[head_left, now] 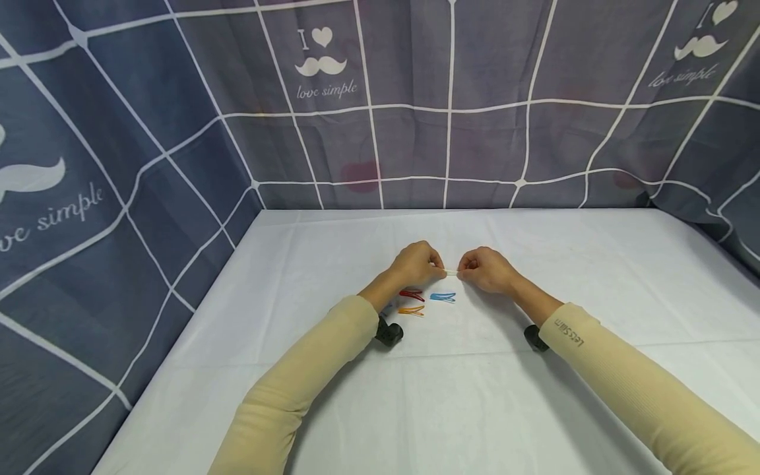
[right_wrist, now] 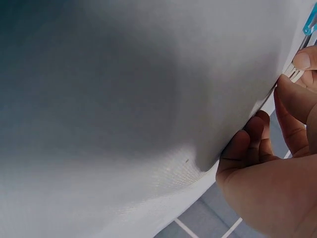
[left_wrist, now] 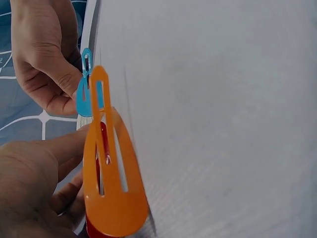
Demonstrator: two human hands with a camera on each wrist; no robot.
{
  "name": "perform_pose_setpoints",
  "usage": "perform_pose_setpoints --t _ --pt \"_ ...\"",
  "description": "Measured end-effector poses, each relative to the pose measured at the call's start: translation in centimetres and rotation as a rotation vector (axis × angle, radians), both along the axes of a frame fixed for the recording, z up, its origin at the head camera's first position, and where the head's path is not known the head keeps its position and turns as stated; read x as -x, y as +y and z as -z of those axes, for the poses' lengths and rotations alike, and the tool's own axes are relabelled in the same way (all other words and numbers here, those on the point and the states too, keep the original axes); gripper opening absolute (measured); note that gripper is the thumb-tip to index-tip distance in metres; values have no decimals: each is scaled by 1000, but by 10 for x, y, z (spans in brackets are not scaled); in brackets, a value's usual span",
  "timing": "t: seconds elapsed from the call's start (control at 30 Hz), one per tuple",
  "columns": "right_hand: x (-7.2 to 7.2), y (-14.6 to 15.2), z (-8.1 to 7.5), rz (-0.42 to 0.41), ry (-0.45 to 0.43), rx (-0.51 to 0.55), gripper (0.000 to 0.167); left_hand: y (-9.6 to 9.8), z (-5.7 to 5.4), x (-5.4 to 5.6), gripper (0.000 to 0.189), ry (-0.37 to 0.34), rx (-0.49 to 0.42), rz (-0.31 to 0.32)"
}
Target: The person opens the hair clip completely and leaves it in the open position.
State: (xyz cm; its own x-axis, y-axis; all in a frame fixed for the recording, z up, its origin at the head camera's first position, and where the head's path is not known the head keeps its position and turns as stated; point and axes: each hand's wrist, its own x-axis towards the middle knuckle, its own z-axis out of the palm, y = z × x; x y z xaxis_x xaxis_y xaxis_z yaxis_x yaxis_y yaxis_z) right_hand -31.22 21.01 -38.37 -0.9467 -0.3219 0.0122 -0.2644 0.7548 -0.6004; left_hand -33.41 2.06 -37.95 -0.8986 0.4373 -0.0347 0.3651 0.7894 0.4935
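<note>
A cream-white snap hair clip [head_left: 451, 272] spans the small gap between the two hands. My left hand [head_left: 417, 265] pinches its left end with thumb and fingertips. At the other end my right hand [head_left: 487, 269] pinches it; the right wrist view shows pale prongs of the clip [right_wrist: 293, 73] between the fingertips. Nearer to me lie a blue snap clip [head_left: 443, 297], a red one [head_left: 412, 294] and an orange one [head_left: 411, 311], which looms large in the left wrist view [left_wrist: 116, 213]. A greyish-blue item [head_left: 387, 308] is partly hidden by the left wrist.
White cloth [head_left: 451, 409] covers the table under both forearms. A dark checked curtain [head_left: 410, 145] rises along the back and left edges. Black wrist cameras [head_left: 390, 332] hang under the sleeves, the left one close to the orange clip.
</note>
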Motion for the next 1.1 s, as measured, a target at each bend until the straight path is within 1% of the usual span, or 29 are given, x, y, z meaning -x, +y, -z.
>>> perform_pose_setpoints --t 0.13,0.27,0.43,0.57,0.7,0.8,0.87,0.97,1.1 --pt "-3 0 -3 -10 0 9 5 -1 -1 -1 13 -6 -8 13" --pt "-7 1 -6 -29 15 28 5 -3 -4 -3 13 -14 -40 70" --pt "-15 -1 -11 -43 20 61 5 -14 -9 -6 14 -15 -41 163" --pt "-28 -8 -16 -51 67 74 7 -28 -15 -12 18 -13 -43 256" --pt "-47 -12 -25 -64 95 98 8 -41 -25 -25 19 -2 -61 316" --pt "-60 -14 -30 -77 96 132 8 -48 -34 -38 17 8 -94 334" --pt "-68 -14 -32 -88 99 160 5 -52 -38 -47 15 25 -124 356" --pt "-77 -14 -31 -110 92 210 8 -55 -39 -60 11 59 -172 388" --pt "-87 -14 -29 -141 101 240 10 -58 -37 -73 8 96 -237 399"
